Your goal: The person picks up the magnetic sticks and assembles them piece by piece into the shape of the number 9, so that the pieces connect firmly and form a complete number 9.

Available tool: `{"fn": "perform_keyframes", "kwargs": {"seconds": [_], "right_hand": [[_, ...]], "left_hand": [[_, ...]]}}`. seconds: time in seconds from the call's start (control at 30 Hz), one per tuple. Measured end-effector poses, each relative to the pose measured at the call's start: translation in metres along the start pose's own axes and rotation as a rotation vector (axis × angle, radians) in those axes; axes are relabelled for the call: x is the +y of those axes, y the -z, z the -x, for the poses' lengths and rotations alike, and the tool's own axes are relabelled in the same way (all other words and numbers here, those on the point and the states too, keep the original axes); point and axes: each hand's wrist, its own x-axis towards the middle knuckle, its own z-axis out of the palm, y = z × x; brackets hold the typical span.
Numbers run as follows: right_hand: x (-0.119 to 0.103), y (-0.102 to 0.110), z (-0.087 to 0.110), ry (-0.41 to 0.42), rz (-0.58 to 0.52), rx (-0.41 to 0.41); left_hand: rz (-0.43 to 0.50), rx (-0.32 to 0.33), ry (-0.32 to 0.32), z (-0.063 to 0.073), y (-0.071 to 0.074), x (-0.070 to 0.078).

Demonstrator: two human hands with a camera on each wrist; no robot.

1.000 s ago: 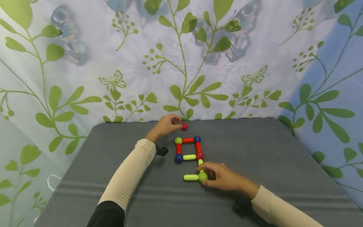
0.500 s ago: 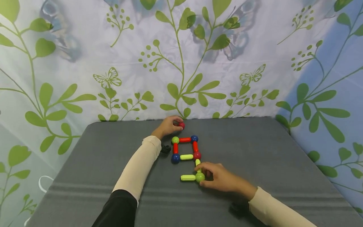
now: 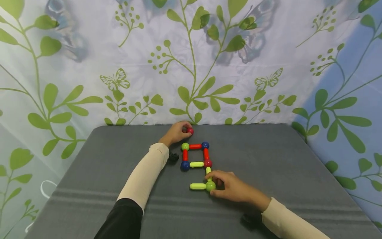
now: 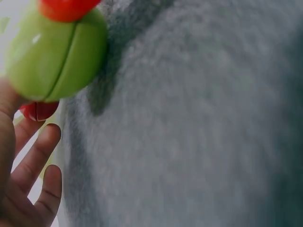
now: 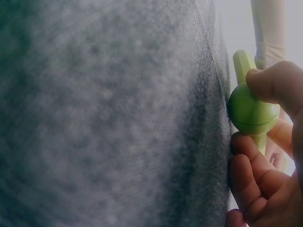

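My left hand (image 3: 176, 132) pinches a loose red ball (image 3: 190, 131) near the far edge of the table. In the left wrist view that red ball (image 4: 40, 110) shows partly, behind a large green ball (image 4: 57, 54). Lower down, my right hand (image 3: 231, 186) holds a yellow-green ball (image 3: 210, 186) between thumb and fingers. From it one yellow-green rod (image 3: 198, 186) points left and another runs up to a red ball (image 3: 208, 163). That red ball is a corner of a square made of coloured rods and balls. The right wrist view shows the thumb on the green ball (image 5: 252, 109).
The square's other corners are a green ball (image 3: 185, 146) and two blue balls, upper right (image 3: 205, 145) and lower left (image 3: 185, 165). Grey cloth covers the table (image 3: 268, 159). A leaf-patterned curtain (image 3: 191, 66) hangs right behind it.
My left fingers have come in around the loose red ball, which was at the thumb's tip before. My right hand has kept its hold on the yellow-green ball.
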Motion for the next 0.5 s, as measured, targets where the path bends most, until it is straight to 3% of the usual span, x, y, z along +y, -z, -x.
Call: {"fn": "perform_keyframes", "kwargs": {"seconds": [0.3, 0.5], "right_hand": [[0.000, 0.001, -0.001, 0.006, -0.005, -0.002], [-0.001, 0.001, -0.001, 0.013, -0.010, -0.010]], "left_hand": [[0.107, 0.028, -0.032, 0.024, 0.021, 0.005], [0.067, 0.003, -0.112, 0.054, 0.036, 0.015]]}}
